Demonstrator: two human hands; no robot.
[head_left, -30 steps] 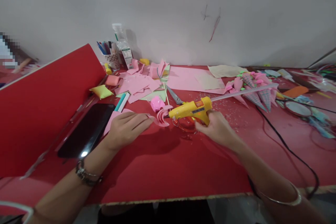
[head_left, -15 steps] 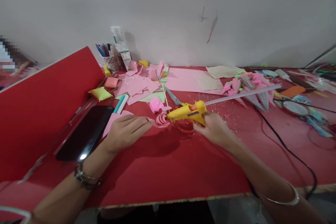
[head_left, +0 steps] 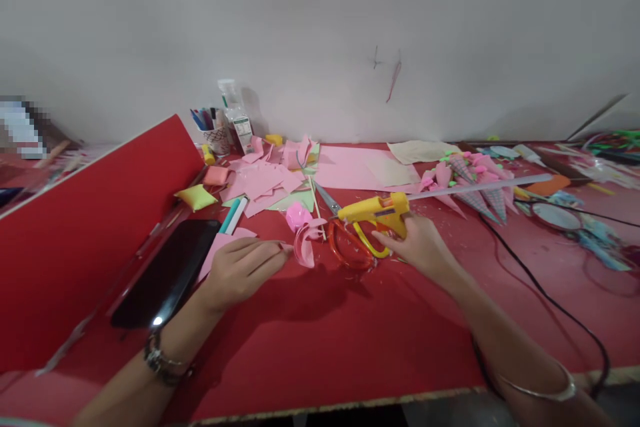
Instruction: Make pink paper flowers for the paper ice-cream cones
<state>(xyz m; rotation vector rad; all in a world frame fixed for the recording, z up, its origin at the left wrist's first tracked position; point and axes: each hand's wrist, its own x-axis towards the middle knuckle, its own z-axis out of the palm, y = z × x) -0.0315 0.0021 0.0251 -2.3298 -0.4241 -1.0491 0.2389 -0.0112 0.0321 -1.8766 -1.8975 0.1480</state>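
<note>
My left hand [head_left: 246,271] pinches the edge of a curled pink paper piece [head_left: 306,248] between thumb and fingers, just above the table. My right hand [head_left: 421,243] is wrapped round the handle of a yellow hot glue gun [head_left: 375,209], whose nozzle points left. A long clear glue stick [head_left: 480,185] juts from the gun's back. Below the gun lie scissors [head_left: 350,255] with orange and yellow handles, partly covered by it. Beyond the curled paper sit a bright pink piece [head_left: 299,215] and a thin wooden stick [head_left: 317,205].
A black phone [head_left: 167,273] lies at left beside a raised red board [head_left: 95,233]. Pink paper scraps [head_left: 265,177], a pen cup [head_left: 216,139] and a bottle [head_left: 240,123] stand behind. Paper cones [head_left: 475,183] are piled at right; a black cable [head_left: 540,287] crosses the table.
The glue gun has moved right, and its nozzle is now apart from the curled pink paper. More of the scissors' handles shows. The whole view has tilted upward.
</note>
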